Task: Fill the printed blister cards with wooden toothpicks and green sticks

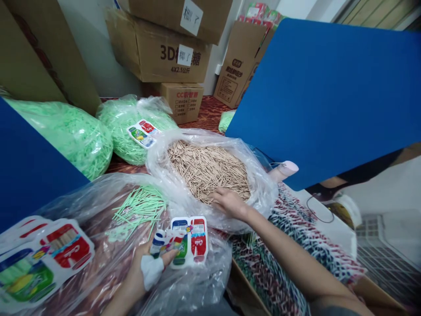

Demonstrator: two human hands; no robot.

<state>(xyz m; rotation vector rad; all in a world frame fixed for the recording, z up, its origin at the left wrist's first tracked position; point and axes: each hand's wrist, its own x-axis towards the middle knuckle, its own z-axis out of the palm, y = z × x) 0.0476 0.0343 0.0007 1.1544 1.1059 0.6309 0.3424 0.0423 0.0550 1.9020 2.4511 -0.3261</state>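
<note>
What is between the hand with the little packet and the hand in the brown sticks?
In the head view, only crinkled clear plastic bag lies between the left hand and the right hand.

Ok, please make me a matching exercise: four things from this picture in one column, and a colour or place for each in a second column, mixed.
Things:
1. left hand
2. right hand
3. sticks in the near bag
4. board

Colour or place:
a. blue
b. green
c. in the bag of tan sticks
d. holding a printed pack

Pairs: 1-d, 2-c, 3-b, 4-a
</note>
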